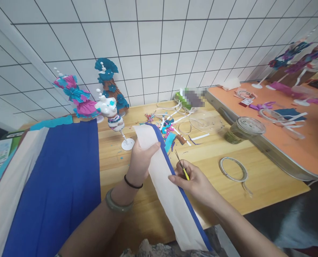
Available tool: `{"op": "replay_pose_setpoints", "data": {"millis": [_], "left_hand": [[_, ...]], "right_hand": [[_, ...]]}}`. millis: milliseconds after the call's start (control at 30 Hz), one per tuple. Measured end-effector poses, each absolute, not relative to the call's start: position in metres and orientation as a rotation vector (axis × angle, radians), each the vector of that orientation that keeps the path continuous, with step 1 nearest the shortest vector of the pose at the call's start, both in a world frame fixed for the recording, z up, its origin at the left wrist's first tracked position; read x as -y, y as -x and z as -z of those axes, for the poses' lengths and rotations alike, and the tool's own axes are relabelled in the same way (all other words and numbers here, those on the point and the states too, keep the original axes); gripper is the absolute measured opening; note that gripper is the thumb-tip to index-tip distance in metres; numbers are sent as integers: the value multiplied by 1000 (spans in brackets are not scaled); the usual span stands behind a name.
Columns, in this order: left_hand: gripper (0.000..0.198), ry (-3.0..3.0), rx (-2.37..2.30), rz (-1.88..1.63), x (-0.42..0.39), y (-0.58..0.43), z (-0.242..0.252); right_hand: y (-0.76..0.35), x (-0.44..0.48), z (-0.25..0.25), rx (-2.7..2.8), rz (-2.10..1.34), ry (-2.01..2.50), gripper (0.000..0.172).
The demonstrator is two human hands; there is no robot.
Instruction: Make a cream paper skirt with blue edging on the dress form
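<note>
A long white crepe paper strip point(165, 191) with a blue edge slants from the middle of the table down toward my lap. My left hand point(141, 159) grips its upper part, the thumb lying across the white face. Farther down, my right hand point(192, 178) pinches the blue edge between thumb and fingers. The same hand also holds small yellow-handled scissors point(185, 174), their thin dark blades pointing up and away from me. Just beyond my left hand stands a small white dress form point(108, 110) on a round base, partly wrapped in coloured bands.
Blue crepe paper point(65, 178) covers the table's left side. Two dressed forms, one pink and blue point(80, 96), one brown and teal point(112, 84), stand by the wall. Paper scraps point(168, 128), a lidded tub point(242, 130) and a tape roll point(232, 169) lie rightward, before an orange-topped table point(282, 142).
</note>
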State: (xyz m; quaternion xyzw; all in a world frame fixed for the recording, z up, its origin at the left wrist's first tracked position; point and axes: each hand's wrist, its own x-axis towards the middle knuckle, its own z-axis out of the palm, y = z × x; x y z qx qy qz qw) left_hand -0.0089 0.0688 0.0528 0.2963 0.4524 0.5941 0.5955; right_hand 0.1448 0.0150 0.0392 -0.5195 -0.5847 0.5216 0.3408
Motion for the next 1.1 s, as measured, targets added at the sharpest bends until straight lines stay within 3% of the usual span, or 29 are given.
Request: {"op": "replay_pose_setpoints", "data": {"millis": [933,1100], "left_hand": [[49,-648,-989,-1254,-79,9,-33],[45,-652,-998,-1248,-76,8,-38]], "right_hand": [[-162,2,-11,1534,-1441,1448,29],[-172,-6,-9,1498,-1242,1486,26]]}}
